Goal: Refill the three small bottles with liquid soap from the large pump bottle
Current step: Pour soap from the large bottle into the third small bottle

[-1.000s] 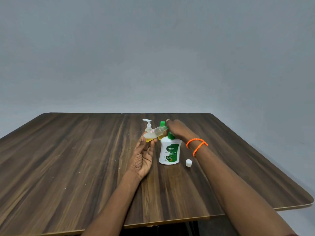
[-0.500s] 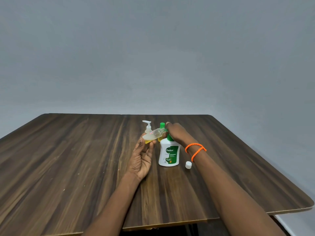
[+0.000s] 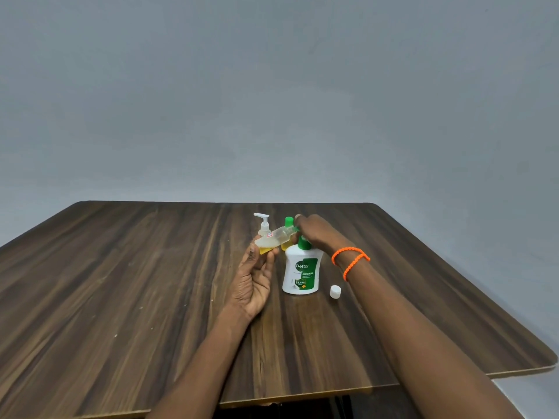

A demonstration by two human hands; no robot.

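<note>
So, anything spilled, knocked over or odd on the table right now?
No spill shows. The loose white cap lies beside the Dettol pump bottle, and the left hand holds a small clear bottle tilted at the pump, as filling requires.

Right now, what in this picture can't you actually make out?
- Pump head of the large pump bottle: head view, covered by the right hand.
- Mouth of the tilted small bottle in the left hand: hidden at the right hand's fingers.
- Green-capped bottle behind: mostly blocked by the tilted one.
- Label small print: too small.
</note>
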